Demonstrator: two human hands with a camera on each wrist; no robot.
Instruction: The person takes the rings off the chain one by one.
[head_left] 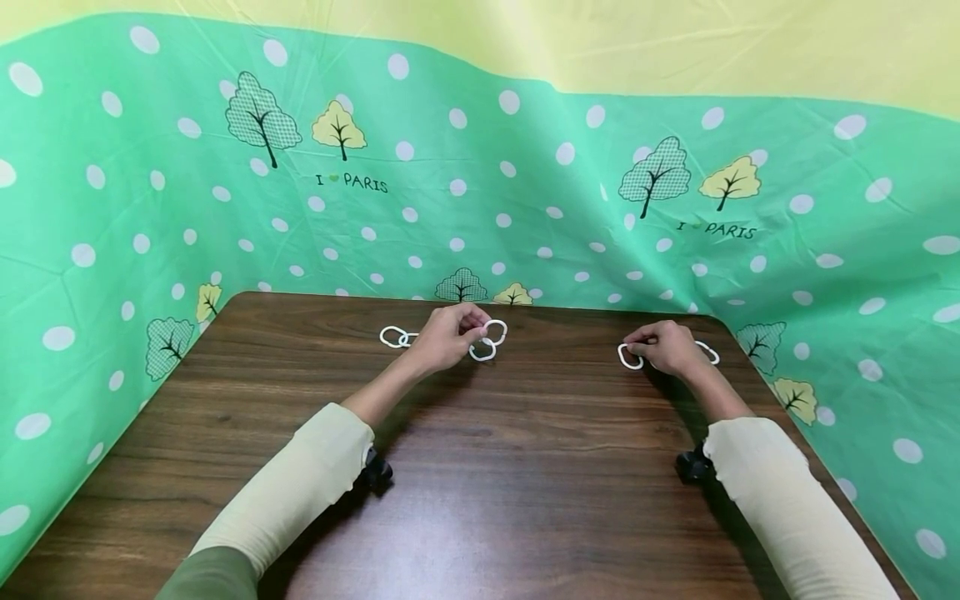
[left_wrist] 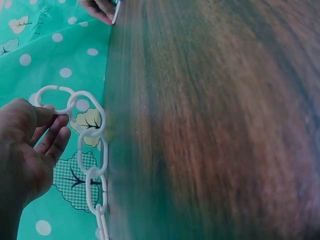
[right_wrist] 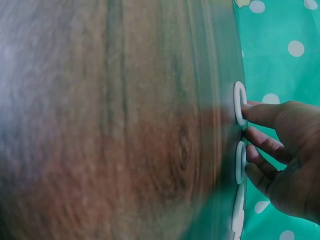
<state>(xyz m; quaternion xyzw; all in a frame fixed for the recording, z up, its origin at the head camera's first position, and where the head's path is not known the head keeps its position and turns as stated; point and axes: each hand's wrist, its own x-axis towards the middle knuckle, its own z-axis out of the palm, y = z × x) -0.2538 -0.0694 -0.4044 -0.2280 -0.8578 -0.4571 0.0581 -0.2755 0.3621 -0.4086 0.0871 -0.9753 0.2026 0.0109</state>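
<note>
My left hand (head_left: 444, 337) pinches the end link of a white plastic chain (left_wrist: 95, 172) between thumb and fingertips, holding that link raised. From there the oval links run down to the table; in the head view, part of the chain passes behind the hand and shows again on its left. Over at the far right, my right hand (head_left: 667, 343) has its thumb and forefinger on a separate white link (right_wrist: 237, 102) lying at the table's back. Beneath its other fingers lies a second white link (right_wrist: 239, 162), and more white pieces continue past that hand.
Both hands work near the back edge of a dark brown wooden table (head_left: 480, 467). Green cloth with white dots and printed trees (head_left: 450, 150) hangs right behind it and along both sides. A black wrist device (head_left: 375, 472) sits under each forearm.
</note>
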